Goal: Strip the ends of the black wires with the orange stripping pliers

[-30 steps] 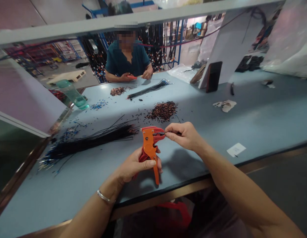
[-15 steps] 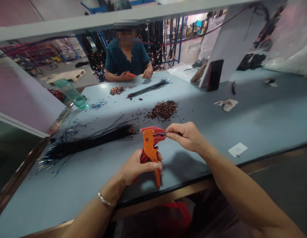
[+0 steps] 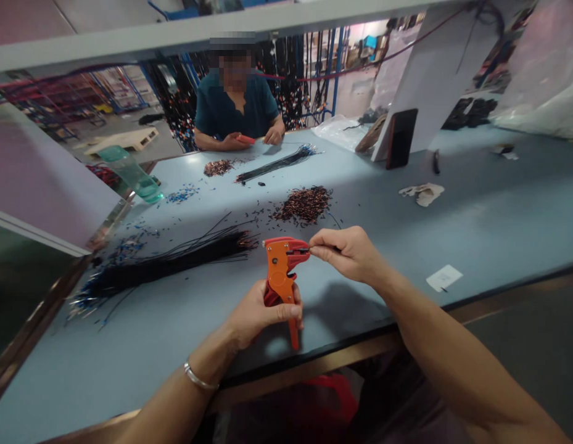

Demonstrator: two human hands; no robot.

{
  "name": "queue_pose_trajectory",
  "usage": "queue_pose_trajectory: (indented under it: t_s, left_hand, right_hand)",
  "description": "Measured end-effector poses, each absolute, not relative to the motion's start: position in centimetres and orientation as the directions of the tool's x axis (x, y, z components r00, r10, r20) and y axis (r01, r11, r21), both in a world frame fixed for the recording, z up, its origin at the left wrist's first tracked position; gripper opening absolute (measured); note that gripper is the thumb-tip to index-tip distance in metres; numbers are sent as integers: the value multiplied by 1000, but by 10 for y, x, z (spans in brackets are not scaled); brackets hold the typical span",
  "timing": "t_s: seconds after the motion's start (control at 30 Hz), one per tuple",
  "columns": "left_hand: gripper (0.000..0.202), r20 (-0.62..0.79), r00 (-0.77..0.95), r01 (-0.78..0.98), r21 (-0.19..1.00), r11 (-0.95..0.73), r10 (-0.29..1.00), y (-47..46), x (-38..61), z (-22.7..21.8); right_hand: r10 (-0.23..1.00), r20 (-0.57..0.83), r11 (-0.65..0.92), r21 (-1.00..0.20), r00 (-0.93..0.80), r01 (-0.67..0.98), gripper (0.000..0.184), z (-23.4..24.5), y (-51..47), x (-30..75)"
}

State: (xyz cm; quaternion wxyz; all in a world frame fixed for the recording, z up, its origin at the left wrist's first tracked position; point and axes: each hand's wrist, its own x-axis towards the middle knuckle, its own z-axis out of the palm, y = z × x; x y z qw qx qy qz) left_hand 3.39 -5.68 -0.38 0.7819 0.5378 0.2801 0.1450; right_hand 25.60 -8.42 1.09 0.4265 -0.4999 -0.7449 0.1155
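Orange pliers [image 3: 279, 268] fill left hand [image 3: 263, 309] near table edge [image 3: 346, 343].

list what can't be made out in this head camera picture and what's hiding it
- Head view: what the right hand pinches beside the orange tool; its own grip hides most of it.
- Head view: part of the left hand, behind the tool's handles.
- Head view: marks on the white card; too small.
- Head view: plastic sheeting, cut off by the right edge.

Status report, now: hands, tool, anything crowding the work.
Left hand wrapped around orange-and-red tool. Right hand pinched shut at tool's nose; anything held unclear. Close by: black wire bundle left, pile of black-and-copper bits beyond.
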Motion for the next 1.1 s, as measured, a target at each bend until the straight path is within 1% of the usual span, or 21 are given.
queue_pose_trajectory:
  t_s: [0.5,0.87,1.1]
  left_hand:
    - [32,-282,805,84,925,371,522,-59,35,-4]
    - [33,-260,804,113,950,292,535,-59,34,-6]
    - [37,-292,782,121,938,325,551,-62,37,-4]
  right_hand:
    - [818,543,518,-555,-189,651,23,10,-85,259]
    - [809,547,532,-530,-213,660,23,10,-85,261]
    - [796,566,550,-526,-216,648,24,11,-85,260]
